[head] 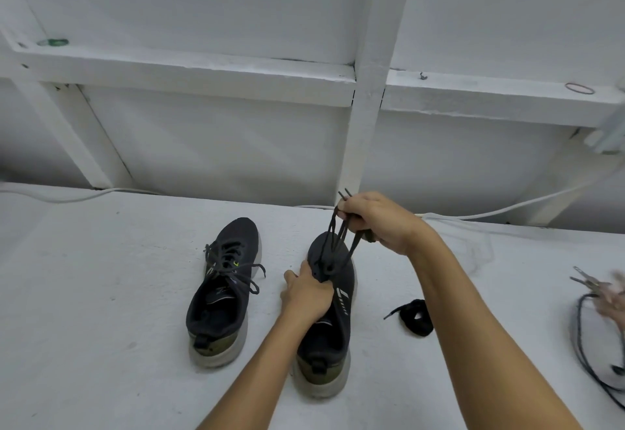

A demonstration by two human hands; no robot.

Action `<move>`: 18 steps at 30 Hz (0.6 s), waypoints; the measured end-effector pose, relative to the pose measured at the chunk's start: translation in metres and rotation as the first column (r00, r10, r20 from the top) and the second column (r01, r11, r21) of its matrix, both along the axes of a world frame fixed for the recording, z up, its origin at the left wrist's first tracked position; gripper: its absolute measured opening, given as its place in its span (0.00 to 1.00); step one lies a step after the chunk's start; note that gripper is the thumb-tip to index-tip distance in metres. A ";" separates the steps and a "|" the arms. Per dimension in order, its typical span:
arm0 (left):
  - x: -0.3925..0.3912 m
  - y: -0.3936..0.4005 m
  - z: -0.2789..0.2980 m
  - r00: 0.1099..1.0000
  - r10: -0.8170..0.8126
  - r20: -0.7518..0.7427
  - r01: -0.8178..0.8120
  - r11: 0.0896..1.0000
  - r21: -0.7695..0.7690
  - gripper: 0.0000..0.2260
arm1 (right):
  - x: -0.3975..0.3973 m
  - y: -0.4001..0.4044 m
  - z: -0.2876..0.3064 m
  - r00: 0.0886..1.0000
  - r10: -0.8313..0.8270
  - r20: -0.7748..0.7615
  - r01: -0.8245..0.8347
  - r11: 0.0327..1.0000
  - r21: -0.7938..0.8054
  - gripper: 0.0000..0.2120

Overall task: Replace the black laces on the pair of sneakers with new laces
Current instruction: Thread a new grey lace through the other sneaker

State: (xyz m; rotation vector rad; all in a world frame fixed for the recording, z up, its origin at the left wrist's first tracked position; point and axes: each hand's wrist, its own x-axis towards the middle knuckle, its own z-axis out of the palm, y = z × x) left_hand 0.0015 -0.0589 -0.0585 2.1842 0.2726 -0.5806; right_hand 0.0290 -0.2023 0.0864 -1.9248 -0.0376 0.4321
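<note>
Two black sneakers with olive heels stand side by side on the white table, toes pointing away. The left sneaker (pixel 221 289) still has its black lace tied. My left hand (pixel 306 292) grips the tongue area of the right sneaker (pixel 329 328). My right hand (pixel 375 221) is raised above the toe and pinches several strands of that shoe's black lace (pixel 333 243), pulled taut upward, its tips sticking out past my fingers. A bundled black lace (pixel 415 317) lies on the table to the right of the shoe.
A white cable (pixel 507 208) runs along the table's back edge under a white framed wall. At the far right edge, another person's blurred hand (pixel 612 294) is near dark cords (pixel 585 358). Rubber bands lie on the ledge above.
</note>
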 end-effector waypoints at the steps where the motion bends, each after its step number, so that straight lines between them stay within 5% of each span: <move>1: 0.000 0.000 0.000 1.000 0.002 0.000 -0.002 1.000 0.005 0.26 | 0.001 0.000 0.000 1.000 -0.013 -0.001 0.013 0.999 -0.029 0.12; 8: -0.003 0.004 0.006 0.999 0.011 0.051 -0.012 0.999 0.030 0.22 | 0.010 -0.017 -0.012 0.949 -0.026 0.314 0.194 0.834 -0.516 0.13; 10: -0.004 0.009 0.008 0.989 -0.038 0.140 0.030 0.998 0.059 0.24 | 0.008 -0.021 -0.022 0.912 -0.058 0.405 0.277 0.817 -0.506 0.13; 12: 0.000 0.013 0.012 0.965 -0.121 0.234 0.101 0.990 0.096 0.30 | 0.007 -0.025 -0.031 0.869 -0.134 0.477 0.361 0.830 -0.425 0.27; 14: 0.006 0.015 0.015 0.942 -0.186 0.279 0.155 0.979 0.131 0.33 | 0.003 -0.027 -0.042 0.802 -0.168 0.573 0.410 0.852 -0.324 0.30; 18: 0.017 0.018 0.015 0.903 -0.228 0.363 0.185 0.971 0.151 0.24 | -0.003 -0.031 -0.064 0.743 -0.188 0.643 0.417 0.881 -0.225 0.30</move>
